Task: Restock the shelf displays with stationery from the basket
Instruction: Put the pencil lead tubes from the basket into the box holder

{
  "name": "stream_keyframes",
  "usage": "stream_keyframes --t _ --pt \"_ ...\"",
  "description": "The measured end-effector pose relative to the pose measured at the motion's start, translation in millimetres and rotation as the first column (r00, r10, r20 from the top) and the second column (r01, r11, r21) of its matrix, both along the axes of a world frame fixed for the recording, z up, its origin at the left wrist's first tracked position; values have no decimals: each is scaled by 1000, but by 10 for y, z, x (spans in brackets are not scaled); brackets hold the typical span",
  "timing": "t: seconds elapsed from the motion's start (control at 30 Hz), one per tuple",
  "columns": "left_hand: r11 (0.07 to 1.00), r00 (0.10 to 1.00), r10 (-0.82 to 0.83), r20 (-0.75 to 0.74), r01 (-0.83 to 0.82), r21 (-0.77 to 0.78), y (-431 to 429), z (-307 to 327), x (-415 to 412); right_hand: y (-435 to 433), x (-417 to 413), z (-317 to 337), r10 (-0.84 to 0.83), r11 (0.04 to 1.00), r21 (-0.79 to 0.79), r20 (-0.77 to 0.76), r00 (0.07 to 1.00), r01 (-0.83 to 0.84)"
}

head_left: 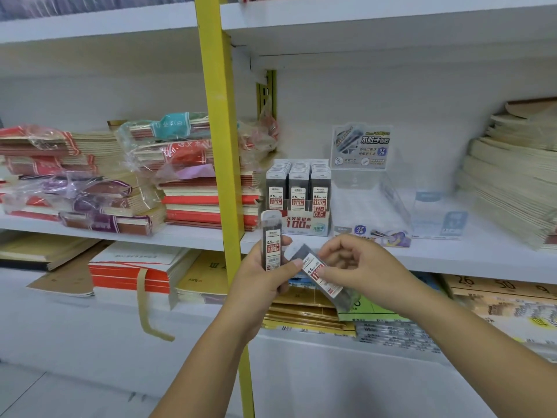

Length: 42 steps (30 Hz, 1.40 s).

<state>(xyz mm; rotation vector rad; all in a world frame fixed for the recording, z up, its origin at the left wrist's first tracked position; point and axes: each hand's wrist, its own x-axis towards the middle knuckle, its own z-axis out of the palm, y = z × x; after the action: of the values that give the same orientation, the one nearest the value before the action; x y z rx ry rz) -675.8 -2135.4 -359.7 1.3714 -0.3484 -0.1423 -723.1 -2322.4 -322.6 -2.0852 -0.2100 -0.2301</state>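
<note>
1. Hard to read: small print on both lead packs is blurred except "0.5" and "100". The basket isn't in shot. Both forearms are cut off by the bottom edge.
2. Left hand (265, 279) fingers closed round an upright lead pack (272, 242); thumb across its lower front, pack top sticks up above the fingertips.
3. Right hand (358, 267) fingers curled, pinching a second lead pack (324, 277) that's tilted, its lower end pointing down-right below the hand. Its upper end sits just beside the left thumb; can't tell if the two packs touch.
4. Just above/behind the fingertips: display box (298, 197) on the middle shelf (452, 254), w/ three rows of the same packs, looks nearly full.
5. Right of that box: clear acrylic display (367, 188) w/ a printed header card; contents hard to make out through the plastic.
6. Yellow upright post (223, 146) runs down just left of the left hand, partly hidden behind the wrist.
7. Further left of the fingers: stacked notebooks (90, 182), some in plastic wrap. Far right: pale paper stacks (512, 182), cut off by the frame edge.
</note>
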Motion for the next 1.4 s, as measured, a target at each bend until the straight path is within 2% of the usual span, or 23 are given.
stream_keyframes --t 0.1,0.17,0.23,0.3,0.37,0.43,0.5,0.63,0.8,0.9,1.07,1.13,1.2,1.27,1.33,1.4 --pt "1000 1000 8 27 -9 17 9 19 10 108 -8 47 39 997 -61 53 998 -36" --pt "1000 999 15 31 -15 -3 24 30 21 114 2 144 64 998 -20 80 995 -62" --pt "1000 999 30 20 -30 -3 37 46 30 77 55 315 -12 999 31 193 981 6" --pt "999 999 41 18 -41 13 47 58 41 25 143 539 -115 992 86 360 926 90" --pt "999 999 41 22 -41 20 65 69 53 -6 236 755 -144 989 109 517 844 102" --pt "999 999 40 18 -40 11 81 80 62 -49 337 905 -157 986 54 621 768 158" --pt "999 999 44 6 -44 -3 88 81 70 -95 450 976 -163 973 -16 659 735 230" --pt "997 997 75 0 -75 -36 83 71 81 -123 640 920 -126 946 -166 605 786 279" --pt "996 997 79 16 -78 -35 85 73 90 -164 771 755 -174 942 -170 494 852 291" --pt "997 997 75 32 -74 -14 79 70 91 -184 803 676 -195 886 -290 473 859 361" --pt "997 997 65 47 -66 28 67 77 70 -172 749 570 -222 781 -398 541 811 480" --pt "998 997 56 46 -58 29 54 86 55 -146 697 538 -251 755 -380 586 770 535" --pt "998 997 50 53 -52 38 40 91 43 -85 605 509 -250 785 -306 640 726 539" --pt "999 997 35 67 -38 38 23 94 36 -1 500 471 -201 871 -244 616 762 427" --pt "1000 997 10 76 -12 27 0 106 34 116 394 435 -100 971 -152 443 891 184" --pt "999 996 -18 88 16 30 -23 109 39 212 328 390 24 1000 -24 253 967 -19"
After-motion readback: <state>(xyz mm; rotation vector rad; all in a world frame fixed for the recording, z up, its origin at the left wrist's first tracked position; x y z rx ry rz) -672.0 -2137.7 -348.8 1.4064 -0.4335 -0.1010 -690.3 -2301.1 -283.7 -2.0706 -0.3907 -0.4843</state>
